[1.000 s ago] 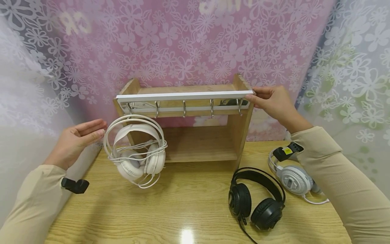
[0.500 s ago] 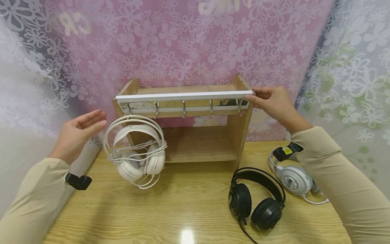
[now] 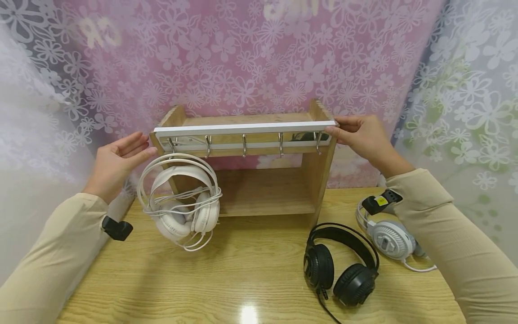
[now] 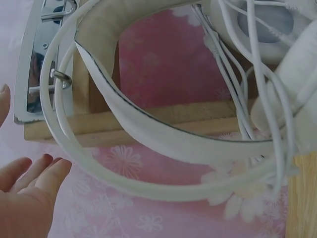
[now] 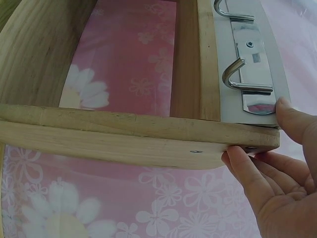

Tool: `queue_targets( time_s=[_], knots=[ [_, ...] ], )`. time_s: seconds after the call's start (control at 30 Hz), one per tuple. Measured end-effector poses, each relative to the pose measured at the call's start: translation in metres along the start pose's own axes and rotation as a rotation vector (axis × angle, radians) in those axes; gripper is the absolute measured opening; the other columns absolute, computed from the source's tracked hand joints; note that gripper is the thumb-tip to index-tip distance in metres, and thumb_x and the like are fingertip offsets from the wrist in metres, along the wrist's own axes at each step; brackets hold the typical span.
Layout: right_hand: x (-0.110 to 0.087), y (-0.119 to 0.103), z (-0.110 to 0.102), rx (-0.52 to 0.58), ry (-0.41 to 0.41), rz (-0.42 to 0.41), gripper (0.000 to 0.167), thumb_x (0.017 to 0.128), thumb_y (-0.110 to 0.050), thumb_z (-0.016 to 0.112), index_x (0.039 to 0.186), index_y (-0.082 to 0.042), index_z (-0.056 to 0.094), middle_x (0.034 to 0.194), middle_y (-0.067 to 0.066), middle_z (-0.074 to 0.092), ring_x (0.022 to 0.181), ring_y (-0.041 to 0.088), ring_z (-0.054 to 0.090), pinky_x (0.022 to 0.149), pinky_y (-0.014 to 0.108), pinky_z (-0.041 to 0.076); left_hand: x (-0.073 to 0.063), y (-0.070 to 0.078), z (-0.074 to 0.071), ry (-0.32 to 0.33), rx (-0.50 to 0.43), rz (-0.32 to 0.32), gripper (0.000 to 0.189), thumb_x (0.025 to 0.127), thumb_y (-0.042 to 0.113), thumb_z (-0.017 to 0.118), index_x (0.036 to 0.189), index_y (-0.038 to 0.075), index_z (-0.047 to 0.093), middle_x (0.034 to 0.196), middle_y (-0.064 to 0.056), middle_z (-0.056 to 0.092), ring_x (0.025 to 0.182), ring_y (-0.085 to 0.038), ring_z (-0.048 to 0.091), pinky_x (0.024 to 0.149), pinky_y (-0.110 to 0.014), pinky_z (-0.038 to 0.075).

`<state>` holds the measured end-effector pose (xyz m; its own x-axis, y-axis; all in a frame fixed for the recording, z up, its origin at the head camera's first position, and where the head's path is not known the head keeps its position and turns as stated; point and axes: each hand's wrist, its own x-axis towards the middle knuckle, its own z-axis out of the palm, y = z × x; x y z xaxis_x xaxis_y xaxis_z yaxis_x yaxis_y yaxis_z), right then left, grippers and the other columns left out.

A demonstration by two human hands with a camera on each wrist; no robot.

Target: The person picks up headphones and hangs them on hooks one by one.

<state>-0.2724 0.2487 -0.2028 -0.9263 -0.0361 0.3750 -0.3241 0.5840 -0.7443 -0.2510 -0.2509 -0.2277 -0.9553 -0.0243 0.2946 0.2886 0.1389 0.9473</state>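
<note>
White headphones (image 3: 207, 218), their cable wound round them, hang from the leftmost hook of a white-edged hook rail (image 3: 243, 128). This rail runs along the upper front of a small wooden shelf (image 3: 319, 180). My right hand (image 3: 364, 139) grips the shelf's upper right corner. In the right wrist view, the thumb (image 5: 292, 121) lies at the rail's end and the fingers (image 5: 247, 171) are against the outer side panel. My left hand (image 3: 117, 164), fingers extended and holding nothing, is beside the rail's left end. The left wrist view shows its fingertips just off the shelf's side, near the headband (image 4: 129, 116).
Black headphones (image 3: 356, 283) lie on the wooden table (image 3: 243, 270) at the front right. Grey-white headphones (image 3: 390, 238) lie behind them, partly hidden by my right sleeve. A pink floral curtain (image 3: 243, 58) hangs close behind the shelf.
My left hand has moved up and to the right, closer to the shelf's left corner. The right hand, the shelf and all the headphones look the same.
</note>
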Motion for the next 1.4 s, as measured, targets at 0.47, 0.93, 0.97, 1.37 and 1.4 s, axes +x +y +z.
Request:
queue_targets(
  time_s=[0.47,0.93,0.97,1.37,1.4],
  knots=[
    [-0.001,0.000,0.002,0.013,-0.002,0.007,0.061,0.087,-0.040,0.068,0.131,0.000,0.057,0.121,0.021,0.062,0.079,-0.008,0.063,0.071,0.015,0.054,0.011,0.010,0.020,0.030,0.044,0.017,0.078,0.081,0.015,0.078,0.146,0.000,0.036,0.145,-0.024,0.039,0.126,-0.019,0.050,0.081,-0.011,0.049],
    [0.000,0.001,0.000,0.010,-0.002,-0.006,0.060,0.087,-0.040,0.069,0.130,0.000,0.057,0.121,0.022,0.062,0.080,-0.008,0.063,0.070,0.013,0.053,0.018,0.010,0.041,0.170,0.126,0.029,0.076,0.081,0.016,0.078,0.144,-0.001,0.039,0.139,-0.020,0.049,0.123,-0.020,0.054,0.084,-0.011,0.048],
    [0.000,0.001,0.000,0.007,-0.001,-0.006,0.060,0.087,-0.040,0.069,0.131,0.000,0.058,0.121,0.021,0.063,0.080,-0.008,0.063,0.069,0.013,0.053,0.018,0.010,0.041,0.173,0.143,0.031,0.075,0.081,0.016,0.078,0.143,-0.001,0.039,0.139,-0.020,0.050,0.123,-0.020,0.054,0.084,-0.011,0.048],
    [0.000,-0.001,0.000,0.019,-0.009,0.010,0.061,0.087,-0.040,0.068,0.132,0.000,0.056,0.122,0.022,0.061,0.081,-0.007,0.063,0.072,0.017,0.054,0.021,0.008,0.041,0.220,0.258,0.049,0.068,0.082,0.024,0.076,0.139,0.002,0.046,0.131,-0.017,0.058,0.109,-0.008,0.062,0.081,-0.010,0.049],
    [0.000,-0.001,0.000,0.022,-0.010,0.013,0.061,0.087,-0.039,0.068,0.132,0.000,0.055,0.123,0.022,0.061,0.081,-0.007,0.064,0.073,0.017,0.054,0.021,0.008,0.041,0.227,0.265,0.047,0.068,0.082,0.025,0.077,0.139,0.002,0.047,0.130,-0.017,0.059,0.106,-0.005,0.062,0.081,-0.010,0.049]
  ],
)
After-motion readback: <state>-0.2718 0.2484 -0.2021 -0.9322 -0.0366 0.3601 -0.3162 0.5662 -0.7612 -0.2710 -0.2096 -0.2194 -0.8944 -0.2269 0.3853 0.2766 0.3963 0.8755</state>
